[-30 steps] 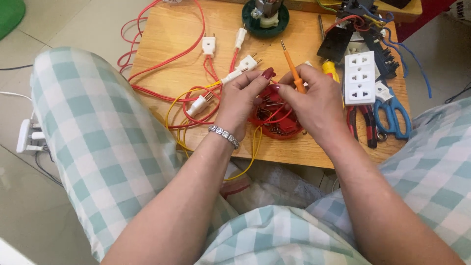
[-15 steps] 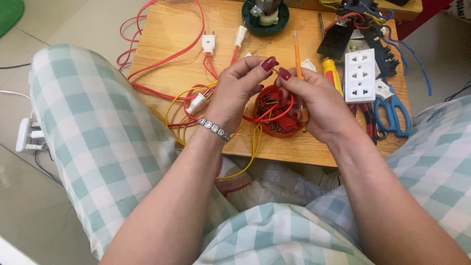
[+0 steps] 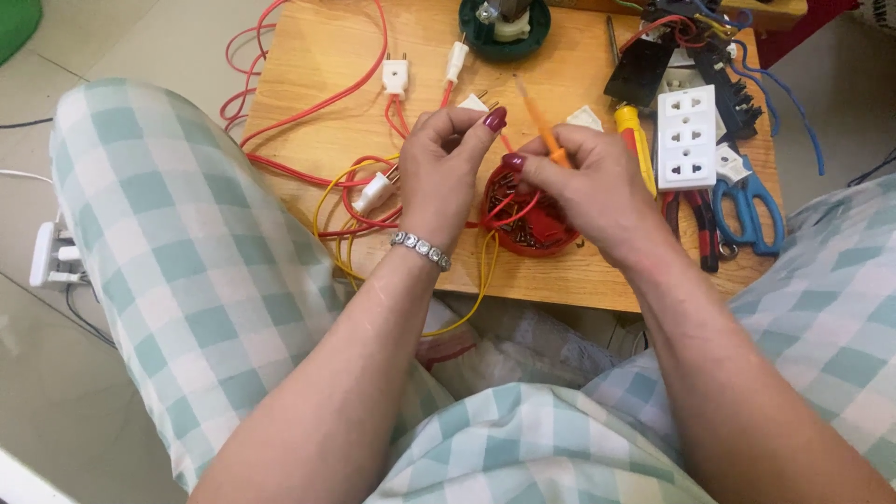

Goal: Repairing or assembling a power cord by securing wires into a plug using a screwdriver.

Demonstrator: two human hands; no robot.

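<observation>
My left hand (image 3: 450,170) is raised over a low wooden table (image 3: 317,131) and pinches a white plug (image 3: 474,103) on a red wire between thumb and fingers. My right hand (image 3: 588,182) grips an orange screwdriver (image 3: 539,119), its shaft pointing up and left toward the plug. Just below both hands sits a round red lid (image 3: 527,219) holding several small screws. A silver bracelet circles my left wrist.
Red and yellow wires (image 3: 317,103) with white plugs (image 3: 396,75) trail over the table's left. To the right lie a white socket strip (image 3: 687,138), blue-handled scissors (image 3: 747,210), red pliers (image 3: 702,229) and a yellow tester screwdriver (image 3: 635,140). A green dish (image 3: 509,28) stands at the back. My checked-trousered knees flank the table.
Both hands have lifted from the red lid toward the far side. The left hand now holds the white plug up, and the screwdriver tip has come close to it.
</observation>
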